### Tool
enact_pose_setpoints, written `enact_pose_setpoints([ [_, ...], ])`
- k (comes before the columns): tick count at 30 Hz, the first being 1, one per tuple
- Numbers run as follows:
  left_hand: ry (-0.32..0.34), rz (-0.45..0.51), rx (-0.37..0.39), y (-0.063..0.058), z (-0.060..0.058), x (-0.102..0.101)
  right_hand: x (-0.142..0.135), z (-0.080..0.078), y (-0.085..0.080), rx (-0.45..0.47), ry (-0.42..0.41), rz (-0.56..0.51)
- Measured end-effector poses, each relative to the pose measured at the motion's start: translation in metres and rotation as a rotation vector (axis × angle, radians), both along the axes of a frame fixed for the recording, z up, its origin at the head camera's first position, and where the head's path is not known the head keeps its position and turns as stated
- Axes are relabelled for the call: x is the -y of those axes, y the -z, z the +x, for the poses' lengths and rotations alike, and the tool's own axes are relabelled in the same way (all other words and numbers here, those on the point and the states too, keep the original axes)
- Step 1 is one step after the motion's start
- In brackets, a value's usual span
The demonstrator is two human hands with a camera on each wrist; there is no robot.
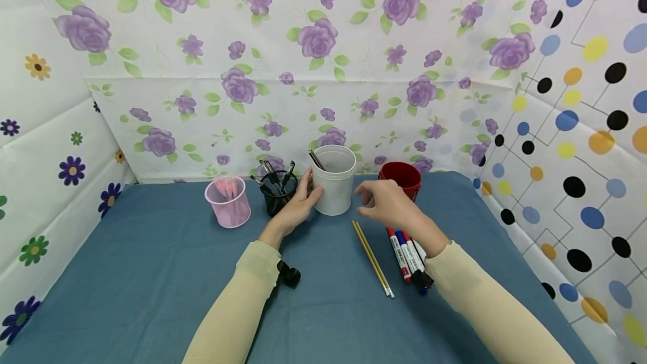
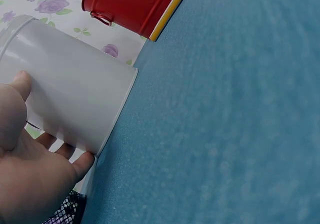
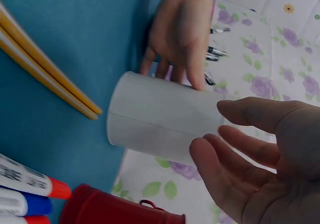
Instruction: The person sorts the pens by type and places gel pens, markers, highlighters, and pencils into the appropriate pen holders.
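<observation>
A white bucket-shaped cup [image 1: 335, 190] stands upright on the blue cloth, with a few thin dark sticks [image 1: 317, 159] leaning inside its rim. My left hand [image 1: 294, 210] holds its left side, thumb on the front and fingers round the far side, as the left wrist view also shows. Just right of the cup hovers my right hand [image 1: 390, 202], fingers loosely bent and nothing between them. In the right wrist view its fingertips are close to the cup's upper end; whether they touch cannot be told. Two gold-yellow pencils [image 1: 373, 259] with white ends lie in front of the cup.
Behind my right hand is a red bucket [image 1: 414, 189]. Several markers [image 1: 400, 255], red- and blue-capped, lie partly under my right forearm. Left of the white cup stand a black mesh holder [image 1: 274, 204] with pens and a pink cup [image 1: 235, 215] with pink items. Patterned cloth walls surround the table.
</observation>
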State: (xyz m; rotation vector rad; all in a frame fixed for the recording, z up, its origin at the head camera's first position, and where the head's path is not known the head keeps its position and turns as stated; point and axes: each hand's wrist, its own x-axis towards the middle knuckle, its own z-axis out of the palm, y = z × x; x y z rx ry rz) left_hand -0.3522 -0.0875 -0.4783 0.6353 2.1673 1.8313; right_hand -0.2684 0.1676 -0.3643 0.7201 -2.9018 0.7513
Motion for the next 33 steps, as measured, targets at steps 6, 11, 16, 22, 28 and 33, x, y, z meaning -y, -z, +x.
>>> enact_pose_setpoints([
  [6,0.001,-0.001,0.002,0.001,-0.001,0.000,0.002,0.010,0.019,0.064,0.044,0.051],
  [11,0.006,-0.004,-0.003,0.000,-0.001,0.000,0.004,0.016,0.034,0.112,0.072,0.086],
  [16,0.014,0.005,-0.006,0.001,-0.003,0.001,0.007,0.023,0.047,0.171,0.090,0.089],
  [22,0.010,0.004,-0.001,0.002,-0.003,0.001,0.010,0.028,0.059,0.252,0.137,0.119],
  [28,0.008,0.003,-0.007,0.002,-0.002,0.000,0.013,0.029,0.064,0.232,0.166,0.177],
  [33,0.003,0.006,-0.017,0.002,-0.003,0.000,0.016,0.031,0.068,0.210,0.165,0.202],
])
